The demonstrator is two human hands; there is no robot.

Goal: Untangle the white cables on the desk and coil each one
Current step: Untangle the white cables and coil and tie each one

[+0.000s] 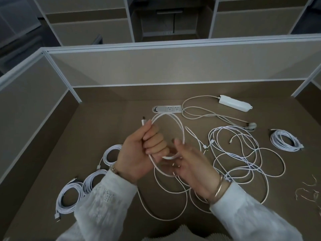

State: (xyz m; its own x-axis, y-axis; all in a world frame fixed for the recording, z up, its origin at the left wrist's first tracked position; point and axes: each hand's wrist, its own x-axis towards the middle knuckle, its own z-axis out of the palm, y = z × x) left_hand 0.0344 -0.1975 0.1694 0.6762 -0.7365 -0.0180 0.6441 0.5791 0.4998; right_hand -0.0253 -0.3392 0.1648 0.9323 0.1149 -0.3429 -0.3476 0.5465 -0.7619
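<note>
- White cable (180, 131), the one being coiled, stands as a raised loop above the middle of the desk (111, 122), its plug end poking up past the left thumb.
- Left hand (139, 153) has its fingers curled round the loop's near-left side, gripping it firmly.
- Right hand (189, 164) is under the loop's lower arc; its fingers look loosely bent with the cable lying across them, though blur makes the exact hold hard to read.
- From the loop, the cable's slack drops to the desk and sweeps in wide curves toward the near edge, between the two white sleeves.
- Tangled cables (243, 153) sprawl right of the hands, loops crossing one another, reaching close to the right forearm.
- Three coiled cables (69, 199) lie at the left: two touching side by side near the left sleeve, one farther back just beside the left wrist.
- Another finished coil (284, 140) sits well apart near the right edge.
- Power adapter (234, 103) lies at the back right, its cord (196, 112) curling over to a grey plug (251, 126) just beyond the tangle.
- Socket panel (166, 109) is set into the desk just behind the raised loop.
- Twist ties (307, 190), thin and pale, lie at the near right edge.
- Partition walls (156, 66) close in the back and both sides; bare desk stretches along the left wall and the back strip.
</note>
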